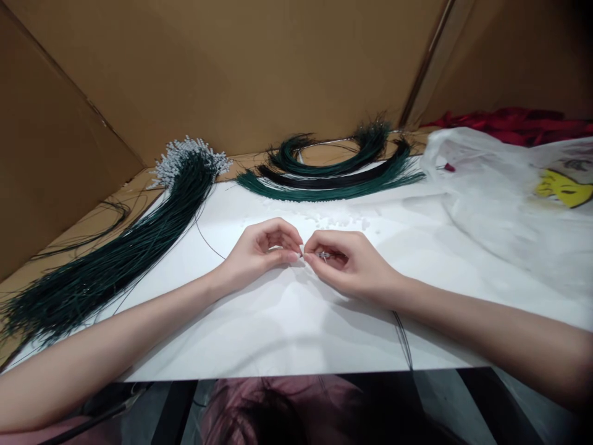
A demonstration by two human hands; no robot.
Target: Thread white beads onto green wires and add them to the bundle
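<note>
My left hand [266,248] is closed in a pinch over the middle of the white table. Its thumb and forefinger meet on something too small to make out, perhaps a bead. Almost touching those fingertips, my right hand [354,261] is curled round a few thin wire stems. Small whitish beads [324,254] at their heads show inside the palm, and the dark wire ends [404,340] hang out below the right wrist, over the table's front edge. Loose white beads [340,221] lie scattered just beyond both hands.
At the left lies a large bundle of green wire stems [162,219] with white beaded heads [185,161]. Curved bundles of plain green wire [324,193] rest at the back. A translucent plastic bag [500,204] and red fabric [519,123] occupy the right. Cardboard walls [259,68] enclose the white tabletop [222,352].
</note>
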